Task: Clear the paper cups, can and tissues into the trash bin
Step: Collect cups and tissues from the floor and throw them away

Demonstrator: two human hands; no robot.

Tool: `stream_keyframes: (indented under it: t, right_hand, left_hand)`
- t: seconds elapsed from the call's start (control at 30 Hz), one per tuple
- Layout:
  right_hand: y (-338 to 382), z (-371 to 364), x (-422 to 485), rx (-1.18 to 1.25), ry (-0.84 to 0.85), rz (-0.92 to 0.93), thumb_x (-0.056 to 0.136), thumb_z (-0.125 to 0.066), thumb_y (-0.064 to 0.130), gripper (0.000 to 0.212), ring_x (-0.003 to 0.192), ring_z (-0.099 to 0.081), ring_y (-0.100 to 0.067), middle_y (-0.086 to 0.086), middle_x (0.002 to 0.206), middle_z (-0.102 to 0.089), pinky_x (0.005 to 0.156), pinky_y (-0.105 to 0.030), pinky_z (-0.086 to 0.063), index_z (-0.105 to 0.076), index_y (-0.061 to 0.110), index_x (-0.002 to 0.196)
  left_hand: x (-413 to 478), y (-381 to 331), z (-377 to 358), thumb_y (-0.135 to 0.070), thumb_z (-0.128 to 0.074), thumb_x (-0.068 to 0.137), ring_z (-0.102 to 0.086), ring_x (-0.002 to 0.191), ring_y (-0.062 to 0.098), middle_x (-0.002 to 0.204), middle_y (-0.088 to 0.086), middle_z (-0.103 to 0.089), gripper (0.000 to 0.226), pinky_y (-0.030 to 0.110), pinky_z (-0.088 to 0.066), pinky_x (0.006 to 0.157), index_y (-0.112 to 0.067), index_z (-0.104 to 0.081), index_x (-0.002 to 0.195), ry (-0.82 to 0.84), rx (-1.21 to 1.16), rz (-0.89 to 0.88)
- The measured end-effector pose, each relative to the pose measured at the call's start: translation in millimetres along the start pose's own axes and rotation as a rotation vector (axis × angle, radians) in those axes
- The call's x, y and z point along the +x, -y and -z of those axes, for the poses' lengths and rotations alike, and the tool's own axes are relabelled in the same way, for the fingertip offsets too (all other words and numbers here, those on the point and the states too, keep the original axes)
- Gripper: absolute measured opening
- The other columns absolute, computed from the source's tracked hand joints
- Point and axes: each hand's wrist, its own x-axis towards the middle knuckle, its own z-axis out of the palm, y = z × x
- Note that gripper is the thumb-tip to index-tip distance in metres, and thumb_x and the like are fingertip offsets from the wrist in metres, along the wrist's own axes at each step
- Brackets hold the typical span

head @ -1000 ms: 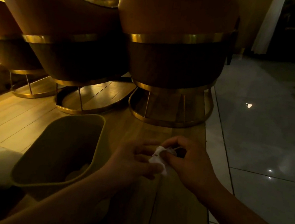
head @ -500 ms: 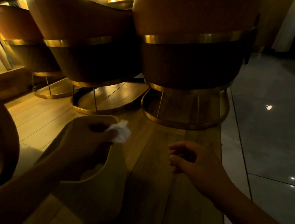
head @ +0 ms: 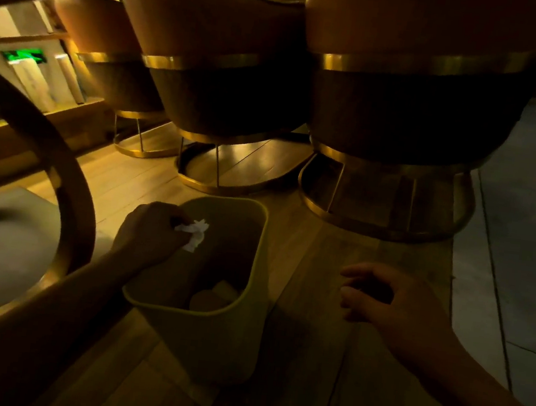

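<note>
A greenish trash bin [head: 254,268] stands on the wooden floor in dim light. Pale shapes that look like paper cups [head: 212,296] lie at its bottom. My left hand [head: 149,236] is over the bin's left rim, pinching a crumpled white tissue [head: 194,233] above the opening. My right hand [head: 392,303] hovers to the right of the bin over the floorboards, fingers loosely curled and apart, holding nothing.
Three round chairs with gold bands and ring bases [head: 385,213] stand close behind the bin. A curved gold chair frame with a grey seat [head: 3,256] is at the left. Dark glossy tile floor [head: 526,265] runs along the right.
The tissue passed from both hands to my left hand alone, which carried it left over the bin. My right hand let go and stayed to the right.
</note>
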Motion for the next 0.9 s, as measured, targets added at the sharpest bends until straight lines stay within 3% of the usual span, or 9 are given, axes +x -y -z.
stream_keyframes:
  t: [0.17,0.27,0.4,0.5,0.6,0.7,0.8,0.9]
  right_hand:
    - [29,-39,38,-0.057,0.072,-0.001,0.086,-0.066,0.012,0.019,0.077,-0.071,-0.014,0.000,0.093,-0.069,0.064,-0.024,-0.061,-0.066,0.020,0.104]
    - [42,-65,60,-0.078,0.118,-0.042,0.086,-0.066,0.012,0.017,0.078,-0.071,-0.020,-0.004,0.091,-0.069,0.070,-0.035,-0.062,-0.066,0.021,0.101]
    - [57,-95,80,-0.110,0.193,-0.141,0.086,-0.066,0.013,0.024,0.079,-0.069,-0.018,-0.001,0.091,-0.066,0.071,-0.037,-0.062,-0.060,0.036,0.085]
    - [71,-115,92,-0.180,0.224,-0.218,0.086,-0.066,0.014,0.017,0.075,-0.069,-0.018,0.003,0.086,-0.065,0.072,-0.041,-0.061,-0.062,0.030,0.091]
    - [85,-130,104,-0.248,0.249,-0.321,0.087,-0.065,0.016,0.017,0.079,-0.069,-0.021,-0.002,0.093,-0.066,0.075,-0.045,-0.061,-0.063,0.021,0.102]
    - [98,-137,117,-0.286,0.255,-0.405,0.086,-0.065,0.015,0.016,0.087,-0.068,-0.023,-0.002,0.092,-0.064,0.079,-0.048,-0.060,-0.062,0.023,0.100]
    - [117,-142,124,-0.301,0.250,-0.465,0.088,-0.062,0.012,0.022,0.079,-0.066,-0.022,-0.004,0.089,-0.062,0.075,-0.042,-0.059,-0.061,0.015,0.109]
    - [135,-148,127,-0.306,0.268,-0.490,0.086,-0.063,0.016,0.021,0.081,-0.066,-0.026,-0.002,0.085,-0.060,0.078,-0.048,-0.059,-0.061,0.016,0.107]
  left_hand:
    - [1,11,-5,-0.038,-0.067,0.083,-0.063,0.083,0.017,0.092,0.000,-0.073,0.019,0.029,-0.043,0.065,-0.025,-0.075,0.094,0.011,-0.051,0.080]
    - [2,9,-8,-0.036,-0.065,0.087,-0.062,0.082,0.013,0.091,-0.002,-0.071,0.019,0.024,-0.043,0.060,-0.022,-0.075,0.095,0.104,-0.071,0.113]
    - [5,2,-1,-0.023,-0.062,0.089,-0.065,0.082,0.016,0.094,0.003,-0.072,0.017,0.034,-0.056,0.068,-0.018,-0.074,0.100,0.219,-0.106,0.145]
    - [8,-1,12,-0.021,-0.064,0.088,-0.063,0.084,0.015,0.098,0.004,-0.072,0.019,0.035,-0.056,0.068,-0.015,-0.073,0.104,0.296,-0.140,0.227]
    - [13,-3,32,-0.031,-0.068,0.084,-0.065,0.084,0.019,0.094,0.002,-0.069,0.024,0.037,-0.057,0.071,-0.013,-0.070,0.100,0.352,-0.223,0.333]
    - [16,-6,52,-0.027,-0.066,0.084,-0.062,0.085,0.013,0.095,-0.009,-0.062,0.027,0.025,-0.046,0.064,-0.020,-0.065,0.110,0.365,-0.237,0.362]
    - [16,-8,74,-0.031,-0.059,0.091,-0.054,0.097,0.017,0.115,-0.001,-0.053,0.038,0.028,-0.043,0.069,-0.024,-0.054,0.127,0.427,-0.111,0.285]
    - [14,-11,98,-0.032,-0.056,0.092,-0.052,0.102,0.019,0.120,0.003,-0.051,0.043,0.028,-0.043,0.070,-0.025,-0.047,0.134,0.489,-0.049,0.261]
